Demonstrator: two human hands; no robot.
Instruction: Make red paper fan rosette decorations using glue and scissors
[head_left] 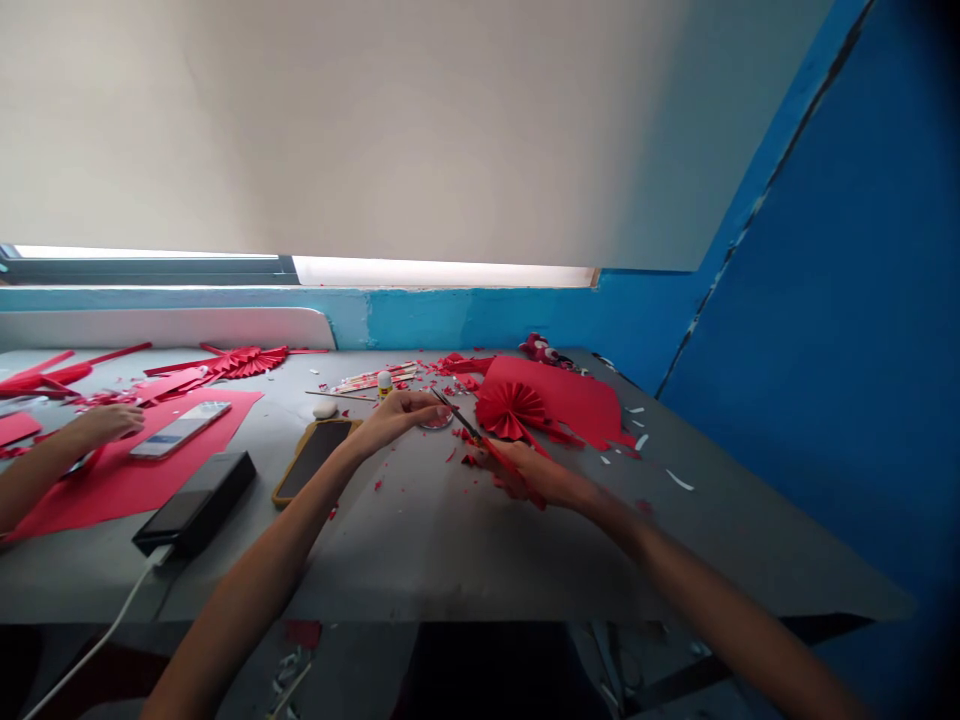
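My right hand (517, 470) is closed round a pair of scissors (466, 425) with red handles. The dark blades point up and left toward the fingertips of my left hand (401, 415). Those fingers are pinched together beside the blade tips; what they hold, if anything, is too small to make out. Below the left fingertips lies a clear round object (436, 421), partly covered. A pleated red paper fan (510, 405) sits just beyond my right hand, against a larger red paper sheet (581, 392).
A phone in a yellow case (315, 462), a black box with a white cable (196, 503) and a glue stick (385, 384) are near my left arm. At left, another person's hand (112, 425) is by a second phone (180, 430). Red scraps litter the grey table (420, 560).
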